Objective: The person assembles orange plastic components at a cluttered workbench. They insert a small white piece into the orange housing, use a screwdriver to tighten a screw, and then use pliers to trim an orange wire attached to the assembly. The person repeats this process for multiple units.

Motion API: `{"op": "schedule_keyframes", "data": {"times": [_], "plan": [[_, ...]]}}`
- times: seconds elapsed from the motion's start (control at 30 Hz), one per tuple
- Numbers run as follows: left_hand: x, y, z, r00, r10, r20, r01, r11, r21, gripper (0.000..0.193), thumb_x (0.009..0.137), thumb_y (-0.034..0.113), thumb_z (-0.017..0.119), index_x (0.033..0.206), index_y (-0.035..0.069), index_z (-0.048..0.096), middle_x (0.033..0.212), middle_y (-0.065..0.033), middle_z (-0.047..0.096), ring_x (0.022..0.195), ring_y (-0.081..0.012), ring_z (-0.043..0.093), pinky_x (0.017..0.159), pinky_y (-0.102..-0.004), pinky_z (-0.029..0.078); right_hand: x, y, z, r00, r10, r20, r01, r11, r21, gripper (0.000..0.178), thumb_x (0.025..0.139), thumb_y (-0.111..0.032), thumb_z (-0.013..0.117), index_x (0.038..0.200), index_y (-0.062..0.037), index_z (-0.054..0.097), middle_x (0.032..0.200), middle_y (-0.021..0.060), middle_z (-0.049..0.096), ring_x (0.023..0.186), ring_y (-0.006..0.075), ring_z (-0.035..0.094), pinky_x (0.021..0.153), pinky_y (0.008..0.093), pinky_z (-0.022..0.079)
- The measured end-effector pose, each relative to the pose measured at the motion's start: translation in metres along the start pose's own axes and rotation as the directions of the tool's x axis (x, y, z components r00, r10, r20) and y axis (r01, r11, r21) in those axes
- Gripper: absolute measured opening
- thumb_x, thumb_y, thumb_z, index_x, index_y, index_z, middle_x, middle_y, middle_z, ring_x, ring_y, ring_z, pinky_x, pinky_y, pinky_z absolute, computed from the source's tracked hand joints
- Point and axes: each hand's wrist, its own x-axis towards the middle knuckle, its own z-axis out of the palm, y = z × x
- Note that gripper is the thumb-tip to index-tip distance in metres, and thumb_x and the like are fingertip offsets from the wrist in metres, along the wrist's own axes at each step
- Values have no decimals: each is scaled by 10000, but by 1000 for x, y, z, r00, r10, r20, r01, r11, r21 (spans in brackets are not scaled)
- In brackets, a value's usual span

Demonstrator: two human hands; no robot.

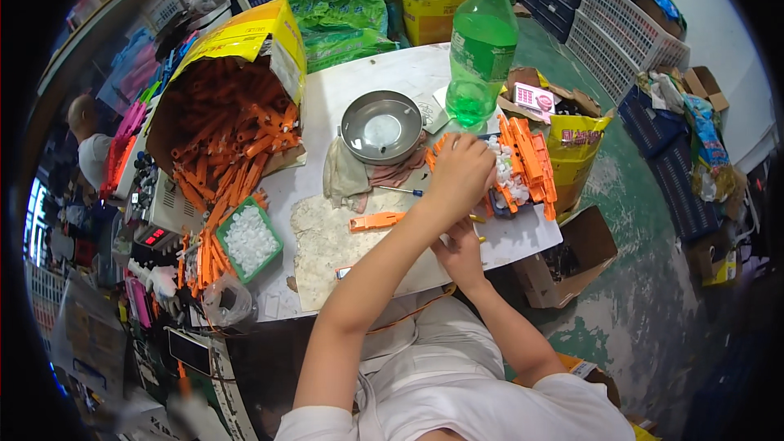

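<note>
My left hand [463, 173] reaches across to the pile of orange plastic parts [529, 162] at the right of the table. Its fingers are curled down at the pile's left side, beside small white plastic pieces [508, 171]; what they pinch is hidden. Nearer to me, my right hand [460, 255] is closed below the left forearm, which covers part of its fingers. Yellow handle ends of a tool [478, 219] show beside it; I cannot tell whether it holds them. A single long orange part [374, 221] lies on the worn board, left of my forearm.
A green bottle [483, 49] stands behind my left hand, with a round metal bowl [381, 126] to its left. A screwdriver [400, 190] lies below the bowl. At left, a yellow bag [282, 33] spills orange parts near a green tray [273, 258] of white pieces. Cartons [596, 249] flank the right edge.
</note>
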Motion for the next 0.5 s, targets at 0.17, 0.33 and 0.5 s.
{"op": "schedule_keyframes", "data": {"times": [0.17, 0.33, 0.5], "plan": [[32, -25, 37, 987, -155, -34, 159, 976, 150, 113, 739, 128, 599, 771, 35, 653, 861, -104, 622, 893, -263, 567, 859, -417, 428, -5, -3, 5, 997, 39, 65, -39, 999, -5, 204, 697, -33, 687, 884, -13, 606, 892, 118, 566, 877, 292, 520, 798, 376, 417], [26, -12, 34, 986, -129, -102, 140, 984, 110, 145, 666, 113, 616, 777, 25, 648, 848, -152, 588, 917, -319, 569, 834, -441, 450, -14, 13, 4, 970, 215, 110, -228, 965, 127, 141, 767, -21, 636, 901, 4, 596, 923, 88, 576, 896, 224, 528, 827, 335, 409], [-38, -8, -84, 952, -41, -303, 41, 999, -7, 193, 624, 186, 702, 770, 77, 636, 883, -67, 582, 1014, -285, 523, 950, -480, 367, -10, -1, 5, 984, 155, 90, -163, 983, 84, 77, 821, -58, 625, 850, 1, 583, 885, 67, 566, 874, 207, 499, 806, 307, 392]]}}
